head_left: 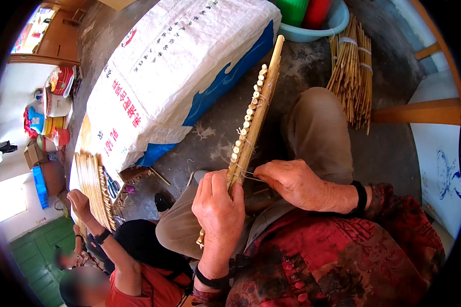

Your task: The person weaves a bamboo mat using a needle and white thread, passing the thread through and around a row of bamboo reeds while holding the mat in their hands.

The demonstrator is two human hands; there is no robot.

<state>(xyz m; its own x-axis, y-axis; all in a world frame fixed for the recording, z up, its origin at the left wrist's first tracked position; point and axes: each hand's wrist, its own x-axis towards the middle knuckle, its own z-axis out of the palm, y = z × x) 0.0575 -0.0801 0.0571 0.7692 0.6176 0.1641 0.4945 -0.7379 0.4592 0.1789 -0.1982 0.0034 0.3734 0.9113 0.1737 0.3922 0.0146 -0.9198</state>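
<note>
My left hand (218, 212) is closed around the lower part of a narrow reed mat (254, 115), held on a slant above my lap. Round cut stick ends line the mat's left edge, and thin ties cross it in several places. To its right, my right hand (294, 181) pinches a pale thin string (251, 176) that runs to the mat beside my left thumb. Part of the mat is hidden behind my left hand, and its lower end shows below the palm.
A big white and blue woven sack (174, 66) covers a surface ahead. Tied bundles of sticks (351, 66) stand right, near a light blue basin (317, 31). At lower left, a co-worker's hand (79, 202) is over another stick mat (93, 187), with scissors (111, 184) beside it.
</note>
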